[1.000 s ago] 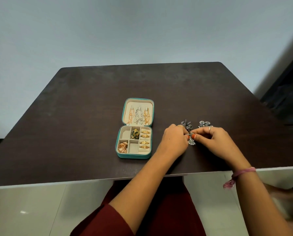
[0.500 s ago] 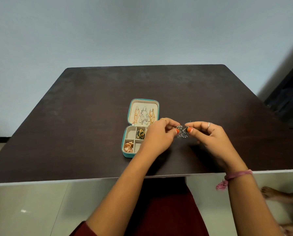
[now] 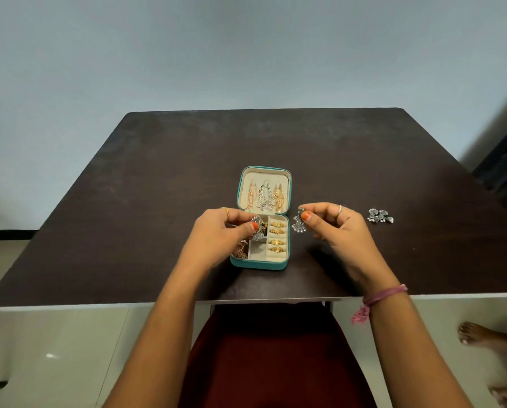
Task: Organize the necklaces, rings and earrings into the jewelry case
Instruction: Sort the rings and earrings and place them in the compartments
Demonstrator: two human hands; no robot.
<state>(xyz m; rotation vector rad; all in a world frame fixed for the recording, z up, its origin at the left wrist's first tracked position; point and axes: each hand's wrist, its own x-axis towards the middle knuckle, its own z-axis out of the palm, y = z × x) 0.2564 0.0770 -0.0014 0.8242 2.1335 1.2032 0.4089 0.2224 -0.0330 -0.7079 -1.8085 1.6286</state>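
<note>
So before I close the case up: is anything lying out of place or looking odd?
One thing: a pair of silver earrings lies loose on the dark table, right of the open teal jewelry case. Each hand, left hand and right hand, pinches another silver earring, not stowed yet.

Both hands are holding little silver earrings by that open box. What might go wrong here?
The left hand pinches one silver earring right over compartments already holding jewelry in the case, so it may snag on those pieces. The right hand holds the other earring over bare table; a slip would drop it there. The pair of earrings far right could be overlooked.
</note>
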